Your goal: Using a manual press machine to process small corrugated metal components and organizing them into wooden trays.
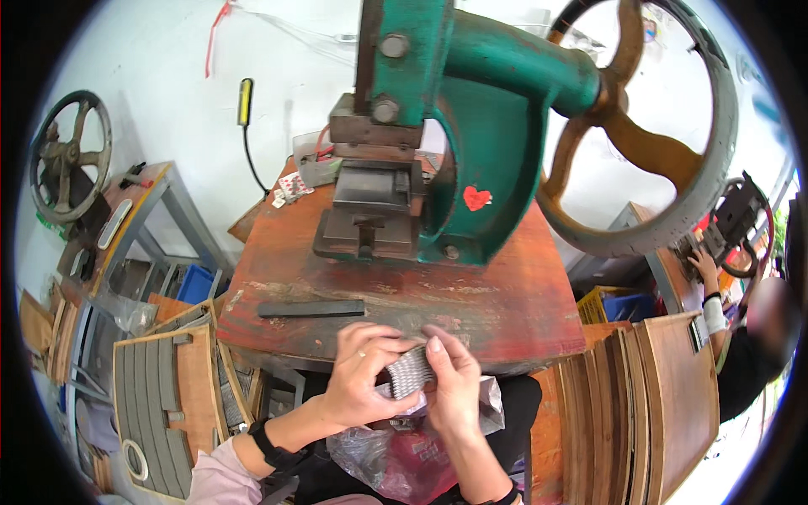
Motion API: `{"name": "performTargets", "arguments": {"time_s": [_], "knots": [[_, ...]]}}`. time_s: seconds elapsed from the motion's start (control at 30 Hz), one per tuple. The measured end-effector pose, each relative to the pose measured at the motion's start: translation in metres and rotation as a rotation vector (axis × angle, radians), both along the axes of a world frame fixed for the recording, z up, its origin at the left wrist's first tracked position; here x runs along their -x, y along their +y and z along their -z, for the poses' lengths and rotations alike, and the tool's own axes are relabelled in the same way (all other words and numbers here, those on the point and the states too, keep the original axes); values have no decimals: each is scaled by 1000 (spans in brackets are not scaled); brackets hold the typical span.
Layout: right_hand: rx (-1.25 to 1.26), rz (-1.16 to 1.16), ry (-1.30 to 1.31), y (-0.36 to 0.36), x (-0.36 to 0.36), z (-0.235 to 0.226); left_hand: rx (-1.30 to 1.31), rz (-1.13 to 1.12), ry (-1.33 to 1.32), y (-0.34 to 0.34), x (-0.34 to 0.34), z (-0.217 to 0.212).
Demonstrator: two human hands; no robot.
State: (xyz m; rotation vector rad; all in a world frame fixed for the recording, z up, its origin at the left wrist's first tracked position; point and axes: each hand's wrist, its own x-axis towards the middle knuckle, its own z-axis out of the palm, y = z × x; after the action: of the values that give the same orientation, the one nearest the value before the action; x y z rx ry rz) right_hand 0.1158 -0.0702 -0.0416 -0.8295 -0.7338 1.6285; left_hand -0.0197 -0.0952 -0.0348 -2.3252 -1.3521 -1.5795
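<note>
Above my lap, at the front edge of a worn red wooden table [278, 261], both hands hold a small grey block [409, 374] with a fine, regular raised pattern. My left hand [360, 370] is closed around its left side. My right hand [454, 379] grips it from the right, thumb up against its edge. Fingers cover part of the block, so its full shape is hidden. Just beneath lies a clear plastic bag [358, 450] with something red inside. A dark flat bar [311, 309] rests on the table beyond my hands.
A green hand press [497, 135] with a large handwheel [724, 126] stands on the table. Stacked wooden boards [682, 396] are at right; a tray of grey strips [151, 404] is at left. At far right a co-worker's hand [705, 268] reaches toward another machine.
</note>
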Motion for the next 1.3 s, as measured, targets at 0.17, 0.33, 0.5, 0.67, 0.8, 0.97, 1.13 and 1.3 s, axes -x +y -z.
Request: {"name": "performTargets", "arguments": {"time_s": [0.17, 0.33, 0.5, 0.67, 0.8, 0.97, 1.13, 1.3], "knots": [[-150, 14, -414, 39, -13, 10, 151, 2, -193, 21, -7, 18], [-185, -49, -331, 59, -37, 13, 305, 36, -345, 49, -24, 20], [-451, -98, -632, 53, -34, 18, 474, 19, -343, 64, -9, 24], [-1096, -10, -1392, 31, -16, 12, 412, 47, -159, 56, 19, 31], [-1236, -57, -1625, 29, -29, 19, 479, 58, -126, 51, 21, 26], [-1219, -11, -1704, 29, -41, 17, 527, 129, -81, 52, 23, 24], [-1386, 141, -1433, 7, -44, 43, 342, 161, -10, 51, 26, 32], [-1470, -408, -1043, -48, 0, 97, 289, 118, 78, 60, 6, 51]]}}
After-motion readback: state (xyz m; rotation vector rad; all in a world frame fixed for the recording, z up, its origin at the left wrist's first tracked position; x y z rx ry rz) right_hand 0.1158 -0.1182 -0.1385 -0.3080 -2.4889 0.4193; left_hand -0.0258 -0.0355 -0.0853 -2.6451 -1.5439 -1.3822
